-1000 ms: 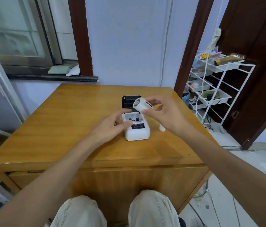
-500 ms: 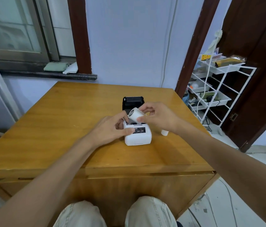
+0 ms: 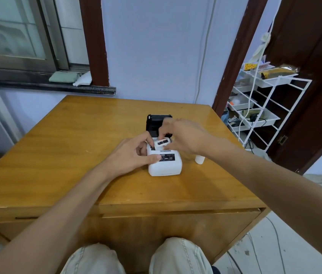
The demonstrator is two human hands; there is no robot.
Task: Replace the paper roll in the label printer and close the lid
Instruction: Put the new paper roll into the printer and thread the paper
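Observation:
A small white label printer [image 3: 165, 165] sits on the wooden table [image 3: 61, 147] with its black lid [image 3: 156, 122] tipped open at the back. A white paper roll [image 3: 162, 143] with black printing lies in the open compartment. My left hand [image 3: 134, 153] grips the printer's left side, thumb on its front panel. My right hand [image 3: 182, 135] is over the compartment, fingertips on the roll; it looks blurred. A second small white roll [image 3: 199, 159] stands on the table just right of the printer.
A white wire rack [image 3: 263, 107] with trays of odds and ends stands right of the table by a dark door. A window sill [image 3: 57, 87] with folded cloths runs behind on the left. My knees show below the table's front edge.
My right hand has lowered the paper roll from above the printer into the open compartment. My left hand has stayed on the printer's left side.

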